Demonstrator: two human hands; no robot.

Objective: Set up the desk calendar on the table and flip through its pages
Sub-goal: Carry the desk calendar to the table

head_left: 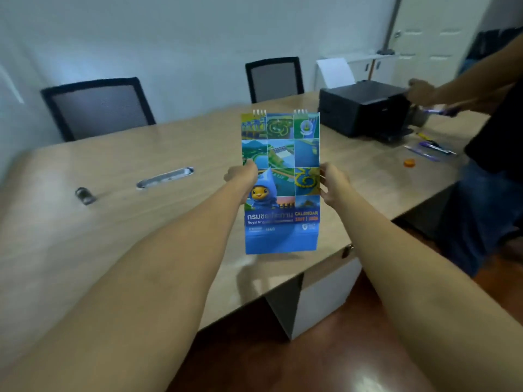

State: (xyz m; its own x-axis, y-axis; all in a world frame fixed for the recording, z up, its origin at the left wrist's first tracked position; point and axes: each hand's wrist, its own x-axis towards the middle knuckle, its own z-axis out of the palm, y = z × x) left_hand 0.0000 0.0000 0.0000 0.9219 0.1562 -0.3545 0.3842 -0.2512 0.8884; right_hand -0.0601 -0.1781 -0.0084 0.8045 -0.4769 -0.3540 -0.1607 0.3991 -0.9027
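Note:
A tall blue and green desk calendar with wire rings at its top is held upright above the near right part of the wooden table. Its cover faces me, showing a cartoon figure and the word CALENDAR. My left hand grips its left edge at mid-height. On the opposite edge, my right hand holds it at the same height. The calendar's bottom edge hangs just above the tabletop near the front edge.
A black printer sits at the far right of the table, with another person's hand on it. Pens and an orange cap lie near that person. Two black chairs stand behind the table. A metal cable slot is left of centre.

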